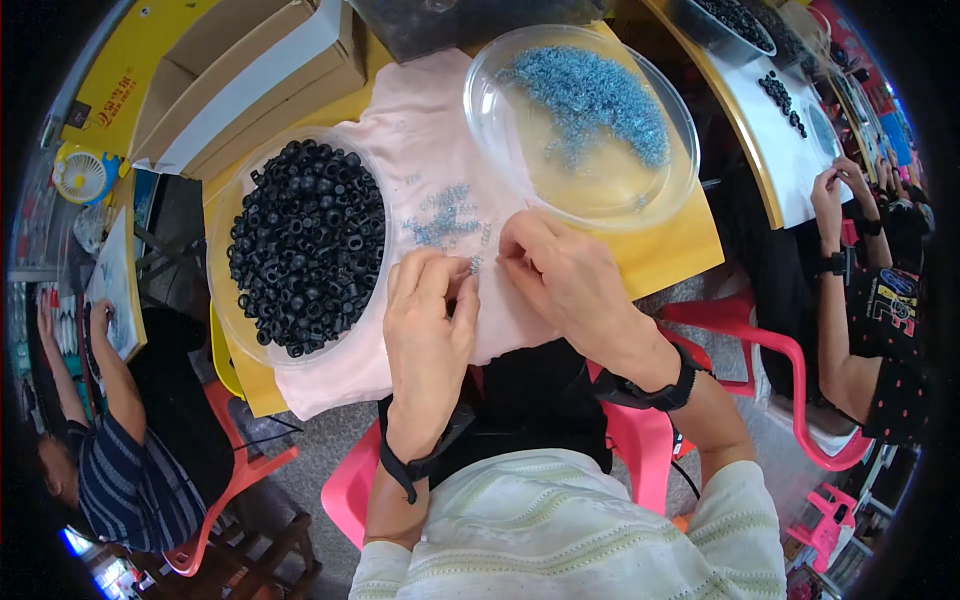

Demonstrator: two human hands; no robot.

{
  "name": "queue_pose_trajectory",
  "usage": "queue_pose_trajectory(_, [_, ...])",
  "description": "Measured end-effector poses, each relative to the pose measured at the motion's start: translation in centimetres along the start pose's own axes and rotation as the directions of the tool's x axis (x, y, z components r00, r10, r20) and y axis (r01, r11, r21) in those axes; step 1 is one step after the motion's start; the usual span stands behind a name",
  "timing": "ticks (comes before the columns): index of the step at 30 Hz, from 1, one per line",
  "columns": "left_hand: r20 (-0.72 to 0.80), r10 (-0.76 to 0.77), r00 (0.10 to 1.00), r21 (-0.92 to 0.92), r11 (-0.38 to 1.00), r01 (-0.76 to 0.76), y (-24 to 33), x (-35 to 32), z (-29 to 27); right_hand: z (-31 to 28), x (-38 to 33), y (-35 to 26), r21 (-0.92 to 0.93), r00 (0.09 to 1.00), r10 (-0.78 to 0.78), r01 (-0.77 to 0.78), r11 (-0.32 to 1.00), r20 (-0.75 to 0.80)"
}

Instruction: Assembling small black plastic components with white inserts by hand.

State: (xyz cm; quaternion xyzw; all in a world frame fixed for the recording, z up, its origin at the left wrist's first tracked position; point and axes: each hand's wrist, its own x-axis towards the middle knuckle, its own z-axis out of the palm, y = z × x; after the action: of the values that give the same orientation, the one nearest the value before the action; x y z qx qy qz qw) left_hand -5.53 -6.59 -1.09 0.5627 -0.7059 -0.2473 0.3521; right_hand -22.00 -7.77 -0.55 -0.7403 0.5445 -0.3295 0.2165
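My left hand (pixel 428 335) is over the pink cloth (pixel 340 390), fingers curled and thumb close to the index finger. A tiny bluish metal piece, like a small spring (pixel 475 265), shows at its fingertips. To the right, my right hand (pixel 575 280) has its thumb and fingers pinched together low over the cloth; whatever they hold is too small to make out. Just beyond my hands lies a loose scatter of small springs (pixel 443 215). At left, a clear round tray (pixel 222 290) is heaped with black hollow plastic caps (pixel 305 245). A second clear tray (pixel 560 205) at far right contains many more springs (pixel 600 90).
An open cardboard box (pixel 250 90) stands at the far left of the yellow table (pixel 690 235), with a dark bin (pixel 470 25) at the back. People work at neighbouring tables on both sides. A pink stool (pixel 640 440) is beneath me; a red chair (pixel 790 350) stands at right.
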Motion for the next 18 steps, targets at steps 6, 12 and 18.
queue_pose_trajectory(6, [-0.022, 0.005, 1.0, 0.053, 0.999, -0.004, -0.2, -0.3, -0.2, 0.1, 0.1, 0.3, -0.05, 0.995, -0.092, 0.09, 0.995, -0.028])
queue_pose_trajectory(12, [-0.029, 0.006, 1.0, -0.088, 0.996, -0.009, 0.2, -0.4, -0.8, -0.3, 0.2, -0.4, 0.337, 0.996, 0.02, -0.047, 0.94, 0.084])
queue_pose_trajectory(18, [-0.011, -0.016, 1.0, -0.206, 0.978, 0.013, 0.5, -0.5, -0.6, -1.0, 0.7, -0.8, 0.507, 0.95, 0.2, -0.297, 0.809, 0.239])
